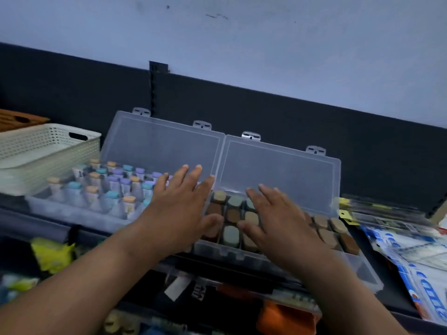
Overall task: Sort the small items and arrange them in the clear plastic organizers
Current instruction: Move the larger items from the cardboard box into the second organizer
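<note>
Two clear plastic organizers stand side by side on a dark shelf, lids raised against the back panel. The left organizer (72, 211) holds several small bottles (113, 187) with pastel blue, purple and orange caps. The right organizer (362, 269) holds several square caps (232, 234) in tan, brown and grey-green. My left hand (179, 206) lies flat with straight fingers over the seam between the two boxes, covering the left box's right end. My right hand (275, 221) lies flat with spread fingers on the square caps in the right organizer. Neither hand holds anything.
A cream perforated basket (36, 151) sits at the far left. Blue-and-white printed packets (411, 257) and clear packaged items (377, 211) lie at the right. Below the shelf edge are a yellow item (52, 255), an orange item (278, 317) and other packaged goods.
</note>
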Demonstrator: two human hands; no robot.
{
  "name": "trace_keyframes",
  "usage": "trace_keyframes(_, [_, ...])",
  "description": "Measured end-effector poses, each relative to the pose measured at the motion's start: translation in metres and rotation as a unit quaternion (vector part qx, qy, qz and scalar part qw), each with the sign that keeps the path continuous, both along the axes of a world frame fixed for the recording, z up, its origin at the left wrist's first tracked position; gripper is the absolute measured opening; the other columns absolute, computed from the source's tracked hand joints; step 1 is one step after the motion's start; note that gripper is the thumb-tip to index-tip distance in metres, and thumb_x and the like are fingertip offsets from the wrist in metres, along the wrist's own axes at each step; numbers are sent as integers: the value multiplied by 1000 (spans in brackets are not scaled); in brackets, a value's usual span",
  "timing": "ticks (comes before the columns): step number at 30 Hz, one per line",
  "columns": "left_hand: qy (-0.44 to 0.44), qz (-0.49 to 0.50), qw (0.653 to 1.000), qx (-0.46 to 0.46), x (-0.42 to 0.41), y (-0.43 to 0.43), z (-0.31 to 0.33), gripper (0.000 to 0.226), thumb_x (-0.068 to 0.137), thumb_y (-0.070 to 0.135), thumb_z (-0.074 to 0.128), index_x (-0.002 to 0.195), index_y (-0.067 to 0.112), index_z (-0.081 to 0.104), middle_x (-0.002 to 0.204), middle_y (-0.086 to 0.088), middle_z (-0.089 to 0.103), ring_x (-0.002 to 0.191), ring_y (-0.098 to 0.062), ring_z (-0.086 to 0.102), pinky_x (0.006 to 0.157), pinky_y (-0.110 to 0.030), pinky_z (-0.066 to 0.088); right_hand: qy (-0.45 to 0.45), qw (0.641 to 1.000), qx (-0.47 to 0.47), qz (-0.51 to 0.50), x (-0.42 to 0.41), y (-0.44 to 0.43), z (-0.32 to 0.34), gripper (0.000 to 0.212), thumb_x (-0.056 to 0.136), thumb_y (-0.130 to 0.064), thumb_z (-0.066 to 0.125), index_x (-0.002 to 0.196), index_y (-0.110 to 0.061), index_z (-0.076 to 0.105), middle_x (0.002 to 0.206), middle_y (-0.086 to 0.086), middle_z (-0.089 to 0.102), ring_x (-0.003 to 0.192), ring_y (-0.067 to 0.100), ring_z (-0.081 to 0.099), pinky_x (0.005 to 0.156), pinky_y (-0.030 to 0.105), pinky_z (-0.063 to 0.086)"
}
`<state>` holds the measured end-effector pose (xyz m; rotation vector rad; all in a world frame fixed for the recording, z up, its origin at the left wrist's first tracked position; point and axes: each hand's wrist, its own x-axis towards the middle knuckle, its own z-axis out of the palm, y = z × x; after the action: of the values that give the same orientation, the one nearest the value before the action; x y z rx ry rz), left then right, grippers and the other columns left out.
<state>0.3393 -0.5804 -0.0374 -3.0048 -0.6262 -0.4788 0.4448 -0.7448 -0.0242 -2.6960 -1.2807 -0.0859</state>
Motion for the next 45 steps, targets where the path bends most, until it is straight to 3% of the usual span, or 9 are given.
trace_keyframes(5, [15, 46, 999, -20, -78, 63, 11, 79, 90, 66, 32, 152, 30, 0, 161, 0, -7, 147, -21, -9, 117, -46, 0, -18, 998, 6, 57, -52, 73, 8, 72, 93, -59, 41, 153, -33, 11, 162, -2, 5, 149, 21, 4, 120, 42, 11])
trace_keyframes(23, [21, 200, 979, -30, -366, 278, 31, 81, 90, 65, 36, 152, 30, -2, 161, -1, -5, 147, -20, -4, 118, -42, 5, -14, 972, 19, 232, -282, 342, 31, 75, 91, -58, 49, 153, -31, 16, 162, -4, 11, 148, 17, 11, 119, 39, 16])
trace_keyframes(35, [-6, 286, 957, -44, -404, 422, 36, 85, 88, 64, 41, 152, 28, 0, 161, -1, -1, 147, -19, 1, 119, -43, 12, 6, 943, 44, 331, -293, 513, 48, 75, 91, -52, 54, 153, -31, 17, 161, -8, 12, 147, 12, 14, 119, 35, 19])
trace_keyframes(45, [-52, 315, 945, -70, -396, 554, 54, 82, 89, 56, 50, 153, 24, 11, 161, -2, 6, 147, -20, 8, 119, -37, 15, 7, 935, 8, 355, -285, 666, 69, 71, 90, -54, 55, 150, -35, 22, 157, -10, 23, 138, 18, 35, 106, 35, 36])
